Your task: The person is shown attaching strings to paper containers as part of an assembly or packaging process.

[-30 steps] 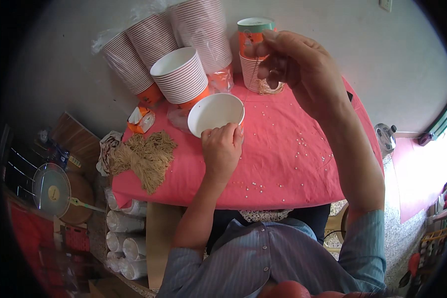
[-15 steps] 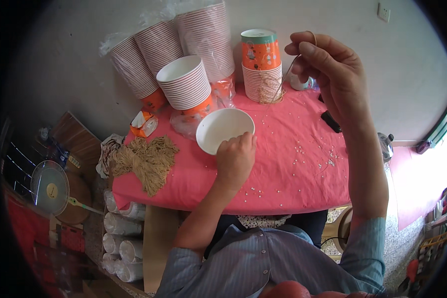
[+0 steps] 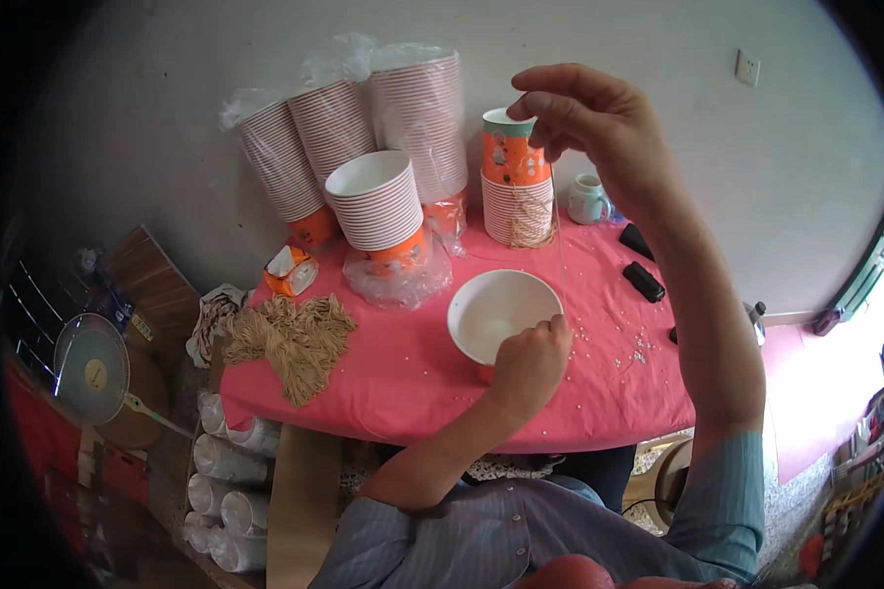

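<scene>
A white-lined paper bucket (image 3: 476,314) stands on the pink tablecloth in front of me. My left hand (image 3: 532,358) is closed at its right rim, fingers curled. Up in front of the wall, my right hand (image 3: 594,118) is raised with thumb and index finger pinching a thin string (image 3: 560,231). The string hangs down toward my left hand; its lower end is hard to make out. Behind it stands a stack of paper buckets (image 3: 514,208) with tan string draped over its side, partly hidden by my right hand.
Bagged bucket stacks (image 3: 417,128) and an open stack (image 3: 373,211) line the wall. A tan string bundle (image 3: 293,339) and an orange tissue pack (image 3: 290,270) lie left. A mug (image 3: 587,201), black objects (image 3: 643,282) and scattered white beads (image 3: 638,355) are on the right.
My view has tilted up, so the table sits lower. My left hand and the bucket have shifted right. My right hand has moved left, above the bucket.
</scene>
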Tool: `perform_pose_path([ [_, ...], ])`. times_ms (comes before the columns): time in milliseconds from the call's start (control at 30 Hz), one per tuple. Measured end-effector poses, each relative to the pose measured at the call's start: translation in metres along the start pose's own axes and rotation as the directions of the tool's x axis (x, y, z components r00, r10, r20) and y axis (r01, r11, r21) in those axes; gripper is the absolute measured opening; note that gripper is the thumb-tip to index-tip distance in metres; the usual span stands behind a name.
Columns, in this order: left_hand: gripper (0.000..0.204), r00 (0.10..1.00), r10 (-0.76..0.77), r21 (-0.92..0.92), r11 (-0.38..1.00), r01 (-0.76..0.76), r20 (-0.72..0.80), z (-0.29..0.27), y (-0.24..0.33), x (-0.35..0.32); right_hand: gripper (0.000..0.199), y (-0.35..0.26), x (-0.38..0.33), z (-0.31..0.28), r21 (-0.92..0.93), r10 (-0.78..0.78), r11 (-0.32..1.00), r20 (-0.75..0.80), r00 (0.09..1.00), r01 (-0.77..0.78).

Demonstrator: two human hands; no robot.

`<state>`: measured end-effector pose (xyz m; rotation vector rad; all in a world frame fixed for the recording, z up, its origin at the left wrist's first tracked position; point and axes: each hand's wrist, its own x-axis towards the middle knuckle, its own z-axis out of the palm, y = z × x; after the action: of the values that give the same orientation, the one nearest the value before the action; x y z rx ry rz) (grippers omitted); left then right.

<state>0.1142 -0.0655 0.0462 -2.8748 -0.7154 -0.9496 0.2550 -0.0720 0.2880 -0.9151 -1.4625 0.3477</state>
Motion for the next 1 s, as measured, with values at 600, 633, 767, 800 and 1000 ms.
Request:
perform_pose_path([
  [600, 0.018, 0.887, -0.416, -0.349, 0.876, 0.333, -0.198, -0.087, -0.109, -0.032, 0.010, 0.079, -0.072, 0.038, -0.090, 0.407, 0.913, 0.108, 0.907, -0.399],
  [633, 0.018, 0.889, -0.442, -0.423, 0.833, 0.358, -0.119, -0.086, -0.120, -0.031, 0.011, 0.091, -0.083, 0.037, -0.106, 0.473, 0.880, 0.105, 0.875, -0.463],
  [767, 0.019, 0.903, -0.429, -0.623, 0.697, 0.355, 0.035, -0.045, -0.150, -0.029, 0.012, 0.135, -0.112, 0.036, -0.154, 0.627, 0.778, 0.115, 0.771, -0.610],
  [800, 0.020, 0.910, -0.411, -0.692, 0.644, 0.326, 0.046, -0.033, -0.155, -0.027, 0.012, 0.145, -0.118, 0.038, -0.183, 0.666, 0.744, 0.130, 0.735, -0.642],
  [1000, 0.031, 0.904, -0.341, -0.777, 0.483, 0.403, 0.256, -0.003, -0.167, -0.021, 0.018, 0.167, -0.127, 0.050, -0.402, 0.689, 0.696, 0.138, 0.711, -0.596],
])
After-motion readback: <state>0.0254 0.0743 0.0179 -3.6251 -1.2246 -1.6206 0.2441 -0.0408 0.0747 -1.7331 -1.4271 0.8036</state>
